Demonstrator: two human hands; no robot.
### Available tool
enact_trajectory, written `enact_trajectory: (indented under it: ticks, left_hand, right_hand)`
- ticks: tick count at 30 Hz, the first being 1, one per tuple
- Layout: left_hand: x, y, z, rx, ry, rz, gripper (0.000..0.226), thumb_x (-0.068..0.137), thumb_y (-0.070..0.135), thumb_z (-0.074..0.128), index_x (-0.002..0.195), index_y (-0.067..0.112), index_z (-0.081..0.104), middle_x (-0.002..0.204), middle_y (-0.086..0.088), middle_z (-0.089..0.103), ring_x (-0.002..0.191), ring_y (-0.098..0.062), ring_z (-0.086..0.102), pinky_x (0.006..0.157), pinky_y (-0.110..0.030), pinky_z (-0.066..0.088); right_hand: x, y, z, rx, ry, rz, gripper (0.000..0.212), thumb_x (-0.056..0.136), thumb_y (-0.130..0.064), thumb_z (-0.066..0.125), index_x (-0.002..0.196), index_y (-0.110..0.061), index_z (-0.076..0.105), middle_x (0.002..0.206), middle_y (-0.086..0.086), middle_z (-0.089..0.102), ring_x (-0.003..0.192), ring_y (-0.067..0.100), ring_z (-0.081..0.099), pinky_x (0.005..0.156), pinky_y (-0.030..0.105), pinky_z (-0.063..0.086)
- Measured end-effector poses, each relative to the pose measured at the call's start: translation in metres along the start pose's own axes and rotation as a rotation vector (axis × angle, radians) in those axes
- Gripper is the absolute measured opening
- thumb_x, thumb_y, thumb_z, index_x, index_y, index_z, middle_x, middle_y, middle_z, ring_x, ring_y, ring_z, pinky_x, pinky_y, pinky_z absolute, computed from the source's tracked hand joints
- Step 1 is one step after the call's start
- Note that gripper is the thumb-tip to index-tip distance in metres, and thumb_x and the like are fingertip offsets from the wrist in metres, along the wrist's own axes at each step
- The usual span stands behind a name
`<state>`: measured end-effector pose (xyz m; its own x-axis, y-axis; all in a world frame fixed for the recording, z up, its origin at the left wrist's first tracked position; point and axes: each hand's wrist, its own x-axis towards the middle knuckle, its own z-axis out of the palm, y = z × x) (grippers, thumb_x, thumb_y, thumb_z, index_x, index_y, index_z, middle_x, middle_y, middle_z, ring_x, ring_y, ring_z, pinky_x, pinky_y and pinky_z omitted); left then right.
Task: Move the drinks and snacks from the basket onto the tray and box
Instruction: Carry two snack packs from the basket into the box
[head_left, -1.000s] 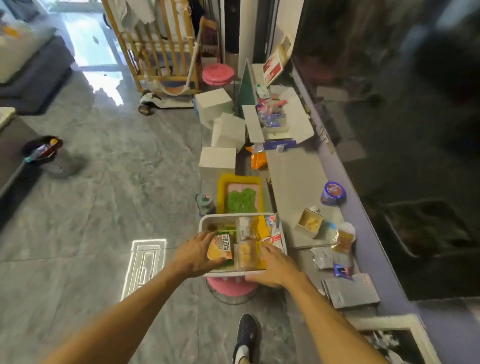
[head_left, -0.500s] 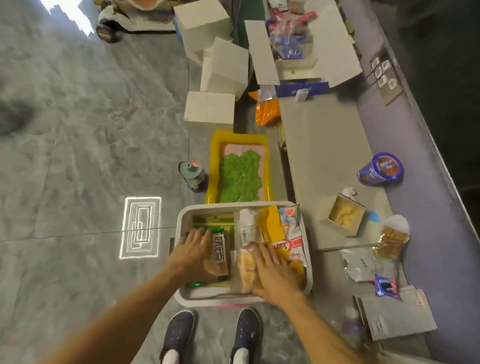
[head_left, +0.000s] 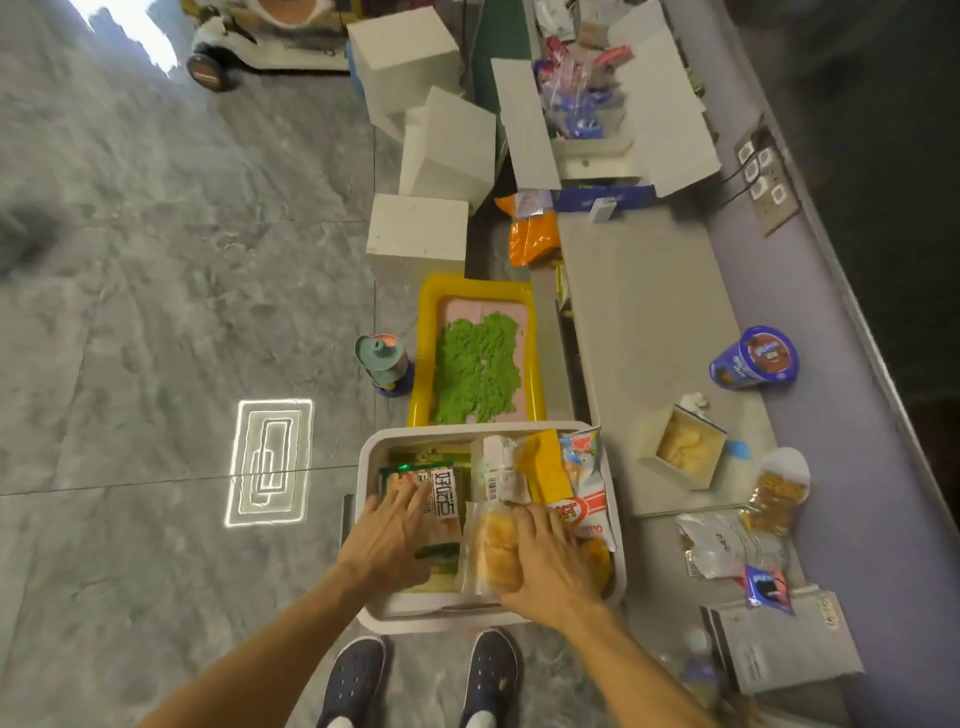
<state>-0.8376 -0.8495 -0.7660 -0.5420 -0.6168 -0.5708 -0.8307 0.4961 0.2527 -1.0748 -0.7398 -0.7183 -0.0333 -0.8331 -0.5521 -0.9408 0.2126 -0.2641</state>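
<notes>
Basket: the white basket (head_left: 367, 457) sits near centre, packed with snacks.
Contents: a green-and-orange packet (head_left: 441, 501) at left, a clear bag of buns (head_left: 493, 551) in the middle, a red-and-white bag (head_left: 589, 493) at right.
Left hand: the left hand (head_left: 387, 543) lies flat on the green-and-orange packet, grip spread, fingers straight.
Right hand: the right hand (head_left: 548, 569) covers the right side of the clear bag of buns; whether its grip pinches the bag cannot be told.
Tray: a yellow tray (head_left: 423, 332) holding green material lies just beyond the basket's far rim.
Box: a long grey box (head_left: 649, 312) runs along the tray's right.
</notes>
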Motion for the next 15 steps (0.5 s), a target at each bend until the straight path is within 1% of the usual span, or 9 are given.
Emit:
enact_trajectory:
  ticks: [3, 5, 7, 10, 12, 13, 15]
  left_hand:
    - [-0.011, 0.005, -0.007, 0.017, -0.087, 0.010, 0.143, 0.074, 0.071, 0.080, 0.167, 0.022, -0.017, 0.177, -0.009, -0.009, 0.164, -0.031, -0.002, 0.133, -0.050, 0.006]
    - [-0.001, 0.010, -0.006, 0.026, -0.095, -0.010, 0.149, 0.071, 0.076, 0.080, 0.166, 0.020, -0.021, 0.176, -0.010, -0.018, 0.162, -0.033, -0.014, 0.133, -0.053, 0.002]
    - [0.019, 0.015, -0.004, 0.072, -0.093, -0.003, 0.153, 0.069, 0.078, 0.080, 0.165, 0.019, -0.024, 0.175, -0.012, -0.022, 0.160, -0.036, -0.021, 0.132, -0.057, 0.001]
    - [0.046, 0.015, -0.001, 0.101, -0.081, -0.052, 0.158, 0.064, 0.079, 0.083, 0.164, 0.023, -0.025, 0.174, -0.015, -0.022, 0.160, -0.044, -0.017, 0.128, -0.067, 0.001]
    - [0.056, 0.010, -0.001, 0.085, -0.090, -0.076, 0.162, 0.056, 0.082, 0.084, 0.164, 0.027, -0.024, 0.175, -0.014, -0.017, 0.160, -0.046, -0.011, 0.127, -0.070, 0.004]
    - [0.060, 0.008, -0.002, 0.087, -0.086, -0.073, 0.162, 0.054, 0.083, 0.084, 0.165, 0.028, -0.021, 0.175, -0.014, -0.011, 0.161, -0.046, -0.006, 0.126, -0.070, 0.008]
    - [0.063, 0.003, -0.003, 0.103, -0.044, -0.052, 0.158, 0.053, 0.084, 0.082, 0.166, 0.028, -0.013, 0.172, -0.012, 0.010, 0.158, -0.042, 0.012, 0.124, -0.068, 0.020]
  right_hand:
    - [-0.013, -0.009, -0.021, 0.028, 0.007, -0.002, 0.107, 0.075, -0.060, 0.084, 0.156, -0.023, 0.024, 0.160, 0.002, 0.031, 0.146, 0.024, 0.032, 0.122, 0.040, 0.035]
    - [-0.013, -0.011, -0.027, 0.023, 0.011, -0.010, 0.108, 0.076, -0.058, 0.083, 0.158, -0.022, 0.022, 0.162, 0.003, 0.030, 0.147, 0.026, 0.030, 0.123, 0.042, 0.034]
    - [-0.006, -0.009, -0.025, -0.007, 0.004, -0.012, 0.108, 0.076, -0.056, 0.083, 0.158, -0.021, 0.023, 0.161, 0.003, 0.030, 0.147, 0.027, 0.030, 0.123, 0.043, 0.034]
    - [0.004, 0.000, -0.016, -0.037, 0.020, -0.011, 0.107, 0.074, -0.056, 0.084, 0.157, -0.022, 0.025, 0.160, 0.003, 0.031, 0.146, 0.027, 0.031, 0.122, 0.043, 0.036]
    - [0.008, 0.005, -0.010, -0.022, 0.025, -0.016, 0.109, 0.072, -0.058, 0.085, 0.156, -0.024, 0.025, 0.160, 0.002, 0.031, 0.146, 0.026, 0.032, 0.120, 0.043, 0.039]
    - [0.010, 0.007, -0.008, -0.015, 0.032, -0.022, 0.110, 0.071, -0.059, 0.086, 0.156, -0.024, 0.025, 0.160, 0.001, 0.031, 0.147, 0.026, 0.032, 0.120, 0.044, 0.040]
    - [0.012, 0.010, -0.005, 0.005, 0.040, -0.034, 0.112, 0.070, -0.060, 0.087, 0.156, -0.025, 0.025, 0.160, 0.000, 0.031, 0.147, 0.025, 0.031, 0.120, 0.043, 0.039]
